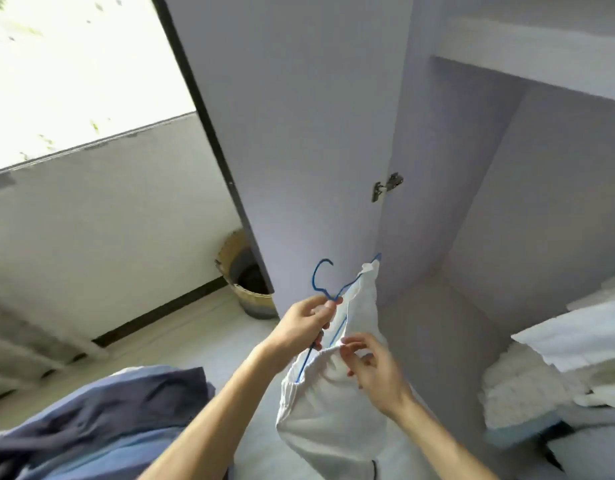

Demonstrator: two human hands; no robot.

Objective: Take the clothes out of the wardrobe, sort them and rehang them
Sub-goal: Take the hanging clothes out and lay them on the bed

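Observation:
A white garment [330, 414] with an elastic waistband hangs on a thin blue hanger [320, 277] in front of the open wardrobe [507, 202]. My left hand [308, 320] pinches the hanger just below its hook, holding it up. My right hand [375, 372] pinches the garment's waistband, where it lies over the hanger's lower bar. The hanger's far tip pokes out of the cloth near the wardrobe's hinge side. A blue garment [102, 420] lies crumpled at the lower left.
The pale wardrobe door [292, 116] stands open to the left, its hinge [385, 187] showing. Folded white and light-blue textiles [541, 386] are stacked at the lower right. A woven basket [245, 275] stands on the floor behind the door, below a bright window [74, 71].

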